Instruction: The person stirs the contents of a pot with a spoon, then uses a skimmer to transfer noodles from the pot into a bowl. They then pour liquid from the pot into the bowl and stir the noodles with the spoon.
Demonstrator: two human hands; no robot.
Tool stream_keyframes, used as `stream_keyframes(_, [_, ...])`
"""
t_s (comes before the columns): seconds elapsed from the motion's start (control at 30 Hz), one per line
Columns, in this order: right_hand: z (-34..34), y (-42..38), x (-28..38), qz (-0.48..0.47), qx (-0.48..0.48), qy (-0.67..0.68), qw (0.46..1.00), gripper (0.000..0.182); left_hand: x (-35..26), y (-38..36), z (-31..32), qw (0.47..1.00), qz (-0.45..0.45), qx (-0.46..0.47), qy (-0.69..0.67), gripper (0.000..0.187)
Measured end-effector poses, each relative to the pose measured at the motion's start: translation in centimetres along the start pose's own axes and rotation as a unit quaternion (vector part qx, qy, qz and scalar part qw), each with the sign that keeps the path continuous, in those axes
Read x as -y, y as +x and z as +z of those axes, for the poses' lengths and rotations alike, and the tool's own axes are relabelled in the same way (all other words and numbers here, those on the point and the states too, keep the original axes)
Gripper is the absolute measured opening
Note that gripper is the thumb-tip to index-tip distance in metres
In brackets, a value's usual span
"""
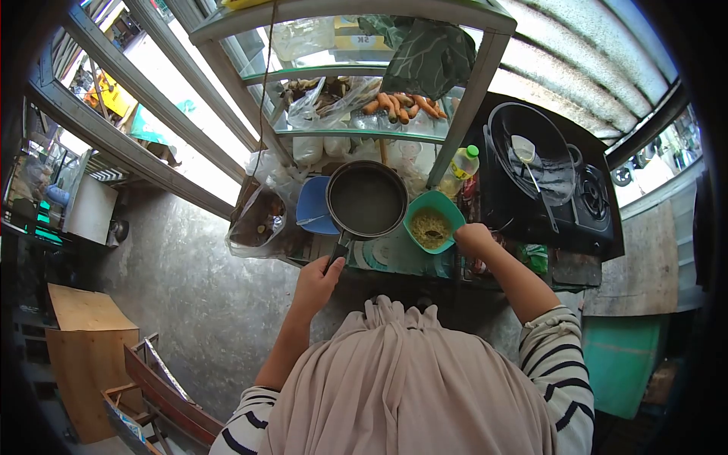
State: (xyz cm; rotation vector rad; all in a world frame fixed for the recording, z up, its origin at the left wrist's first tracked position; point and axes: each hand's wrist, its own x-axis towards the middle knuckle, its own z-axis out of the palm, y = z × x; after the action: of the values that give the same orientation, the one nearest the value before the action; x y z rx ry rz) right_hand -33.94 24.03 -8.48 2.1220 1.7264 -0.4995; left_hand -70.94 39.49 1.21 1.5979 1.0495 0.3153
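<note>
My left hand (318, 280) is wrapped round the black handle of a saucepan (367, 199), which holds greyish liquid. To its right is a green bowl (455, 215) with noodles (430, 221) in it. My right hand (474, 240) is closed at the bowl's right rim, gripping a spoon (434, 234) whose head rests among the noodles. Most of the spoon's handle is hidden by my fingers. Partly behind the saucepan stands a blue bowl (312, 206) with a thin utensil handle in it.
A glass display case (356, 136) with carrots (406, 106) stands behind the bowls. On the right is a gas stove (591, 205) bearing a wok (523, 121) and a spatula (540, 189). A bottle with a green cap (464, 163) and a plastic bag (262, 220) flank the work area.
</note>
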Motion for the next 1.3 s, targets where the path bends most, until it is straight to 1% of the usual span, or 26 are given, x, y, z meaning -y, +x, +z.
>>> stream_keyframes(0.03, [-0.2,0.1,0.2,0.001,0.001,0.002,1.0,0.011,0.0,0.0,0.0,1.0,-0.001,0.002,0.001,0.039])
stream_keyframes(0.1, [-1.1,0.6,1.0,0.066,0.001,0.026,0.997,0.014,-0.2,0.1,0.1,1.0,0.004,-0.003,0.0,0.04])
stream_keyframes(0.13, [-1.2,0.9,1.2,0.066,0.001,0.026,0.997,0.014,-0.3,0.1,0.1,1.0,0.004,-0.003,0.0,0.04])
stream_keyframes(0.2, [-1.4,1.5,1.5,0.105,-0.035,0.059,0.992,0.014,-0.5,0.1,0.1,1.0,-0.001,-0.002,-0.005,0.04])
stream_keyframes(0.23, [-1.2,1.7,1.5,0.104,-0.035,0.059,0.992,0.014,-0.7,0.2,0.1,1.0,-0.001,-0.003,-0.004,0.04])
stream_keyframes(0.33, [-1.0,1.9,1.2,0.082,-0.015,0.075,0.994,0.014,-1.0,0.2,0.3,1.0,-0.01,0.0,-0.005,0.04])
stream_keyframes(0.4, [-1.3,1.9,0.3,0.124,0.014,0.093,0.988,0.018,-1.2,0.4,0.4,1.0,-0.009,0.0,-0.009,0.04])
stream_keyframes(0.47, [-0.4,2.6,0.3,0.125,0.027,0.105,0.986,0.019,-0.8,0.7,0.5,1.0,-0.006,-0.004,-0.004,0.04])
stream_keyframes(0.53, [-0.9,2.6,0.3,0.126,0.041,0.118,0.984,0.02,-0.7,0.8,0.6,1.0,-0.003,-0.008,0.001,0.04])
stream_keyframes(0.6, [-1.9,2.2,-0.3,0.166,0.074,0.178,0.967,0.022,-0.8,0.8,0.7,1.0,0.007,-0.009,0.002,0.04])
stream_keyframes(0.63, [-0.7,2.8,-0.9,0.166,0.073,0.177,0.967,0.022,-0.8,0.9,0.7,1.0,0.008,-0.009,0.002,0.04])
stream_keyframes(0.7, [2.5,4.4,-1.9,0.091,0.045,0.15,0.983,0.024,-0.9,1.0,0.7,1.0,0.008,-0.001,0.0,0.041])
stream_keyframes(0.73, [3.0,4.8,-1.8,0.091,0.045,0.15,0.983,0.024,-1.0,1.0,0.9,1.0,0.008,-0.001,0.0,0.041])
stream_keyframes(0.8, [3.6,4.9,-1.4,0.079,-0.013,0.221,0.972,0.029,-1.3,1.0,1.1,1.0,0.002,0.0,-0.007,0.041])
stream_keyframes(0.83, [3.3,4.9,-1.7,0.079,-0.013,0.222,0.972,0.029,-1.3,1.0,1.2,1.0,0.001,0.0,-0.006,0.041])
stream_keyframes(0.9, [2.4,5.2,-2.5,0.167,0.078,0.236,0.954,0.034,-1.2,1.1,1.3,1.0,0.015,-0.004,0.004,0.04])
stream_keyframes(0.93, [2.2,5.5,-2.5,0.165,0.078,0.235,0.954,0.034,-1.2,1.3,1.4,1.0,0.014,-0.005,0.004,0.04])
stream_keyframes(1.0, [2.1,5.6,-1.7,0.09,0.122,0.208,0.966,0.041,-1.1,1.3,1.7,1.0,0.015,-0.004,0.003,0.04])
stream_keyframes(1.03, [2.1,5.1,-1.2,0.09,0.124,0.211,0.965,0.041,-1.0,1.2,2.0,1.0,0.013,-0.002,0.005,0.04])
stream_keyframes(1.1, [1.2,3.6,-1.2,0.126,-0.031,0.254,0.959,0.045,-0.9,1.5,2.7,0.999,0.034,-0.021,0.006,0.04])
stream_keyframes(1.13, [0.3,2.8,-1.5,0.125,-0.031,0.254,0.959,0.045,-0.8,1.7,3.0,0.999,0.034,-0.021,0.006,0.04])
stream_keyframes(1.2, [-1.3,1.3,-2.0,0.158,-0.153,0.326,0.919,0.048,-0.4,1.8,3.5,0.998,0.051,-0.036,0.017,0.039])
stream_keyframes(1.23, [-1.6,1.0,-2.5,0.157,-0.151,0.327,0.92,0.048,-0.3,1.8,3.8,0.998,0.049,-0.037,0.018,0.039])
stream_keyframes(1.27, [-2.0,0.7,-3.4,0.17,-0.156,0.46,0.857,0.048,-0.2,1.9,4.0,0.997,0.058,-0.043,0.036,0.039])
stream_keyframes(1.3, [-2.3,0.2,-4.2,0.181,-0.158,0.583,0.776,0.048,-0.2,2.0,4.2,0.995,0.069,-0.049,0.053,0.039])
